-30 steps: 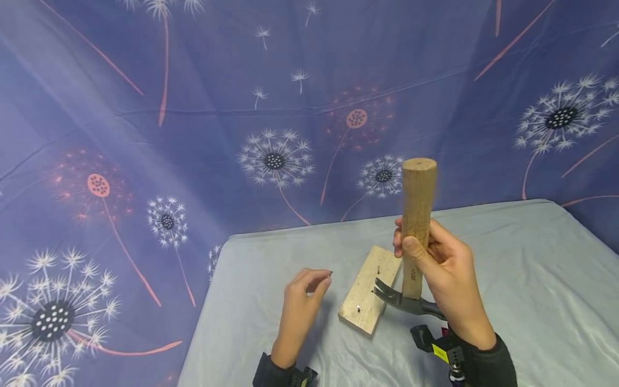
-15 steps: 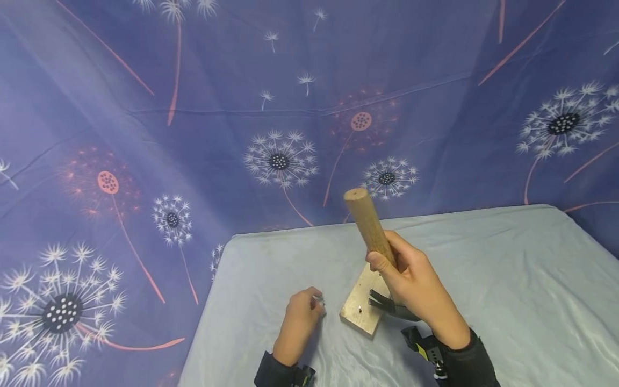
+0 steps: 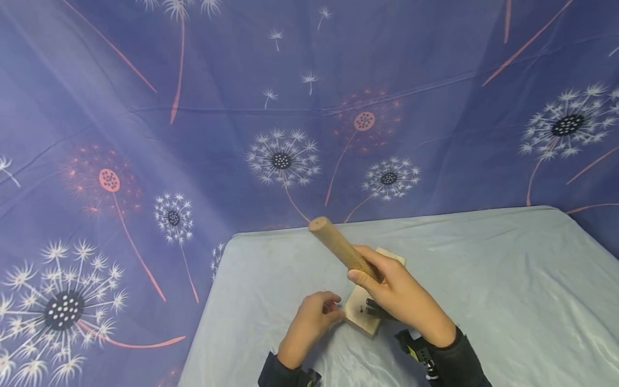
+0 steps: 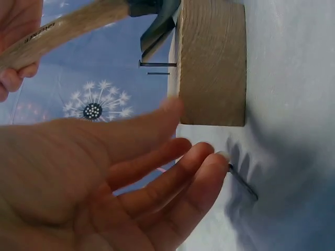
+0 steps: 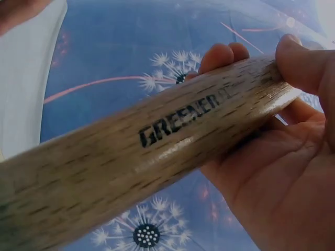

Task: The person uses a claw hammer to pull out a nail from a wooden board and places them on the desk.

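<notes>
My right hand [image 3: 398, 293] grips a claw hammer by its wooden handle [image 3: 338, 247], which slants up to the left with the butt end raised. In the left wrist view the dark claw [image 4: 158, 34] is right at a nail [image 4: 157, 65] standing out of a wooden block [image 4: 212, 68]. A thinner nail [image 4: 158, 73] sticks out beside it. My left hand [image 3: 311, 320] is at the block's near left corner, thumb tip against the edge, fingers loosely bent and holding nothing. A loose nail [image 4: 243, 183] shows over the cloth at its fingertips. The right hand hides much of the block in the head view.
A pale blue cloth [image 3: 508, 269] covers the table. Behind it hangs a purple-blue curtain [image 3: 445, 161] with dandelion prints. Dark sleeves and wrist straps [image 3: 420, 355] are on both arms.
My right hand has moved left and down, tipping the hammer handle to the left and its claw toward the near nail. My left hand has come down and right to the block's corner.
</notes>
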`<state>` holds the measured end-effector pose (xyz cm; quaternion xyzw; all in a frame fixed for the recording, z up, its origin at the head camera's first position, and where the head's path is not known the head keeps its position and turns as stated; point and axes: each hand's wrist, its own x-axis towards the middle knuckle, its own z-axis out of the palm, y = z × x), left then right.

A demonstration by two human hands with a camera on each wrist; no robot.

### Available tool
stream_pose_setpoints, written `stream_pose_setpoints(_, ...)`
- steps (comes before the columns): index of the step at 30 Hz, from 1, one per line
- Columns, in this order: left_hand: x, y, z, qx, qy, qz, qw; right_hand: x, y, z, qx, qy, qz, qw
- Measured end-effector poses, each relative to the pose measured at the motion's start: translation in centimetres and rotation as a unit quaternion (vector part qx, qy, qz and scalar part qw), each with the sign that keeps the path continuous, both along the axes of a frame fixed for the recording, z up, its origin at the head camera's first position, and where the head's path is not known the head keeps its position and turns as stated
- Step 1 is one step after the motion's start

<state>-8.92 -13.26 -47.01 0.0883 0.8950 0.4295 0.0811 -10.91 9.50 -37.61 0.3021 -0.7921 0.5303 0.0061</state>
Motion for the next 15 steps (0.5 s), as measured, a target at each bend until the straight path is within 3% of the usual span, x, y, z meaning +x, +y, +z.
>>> stream_pose_setpoints(3,0.0,0.2,0.1,0.010,-0.031,-0.021,0.9993,0.0,-0.6,-0.2,-0.003,0.001,0.011,0.9999)
stream_pose_setpoints(5,0.0,0.5,0.1,0.012,-0.031,-0.026,0.9991,0.0,-1.1,-0.5,-0.008,0.002,0.017,0.9998)
stream_pose_setpoints(11,-0.1,1.2,-0.6,0.003,0.021,-0.034,0.9992,0.0,-2.4,-1.5,-0.007,0.025,0.031,0.9992)
stream_pose_setpoints(15,-0.2,1.4,-0.8,-0.003,0.036,-0.040,0.9986,0.0,-2.8,-1.9,-0.006,0.052,0.033,0.9981)
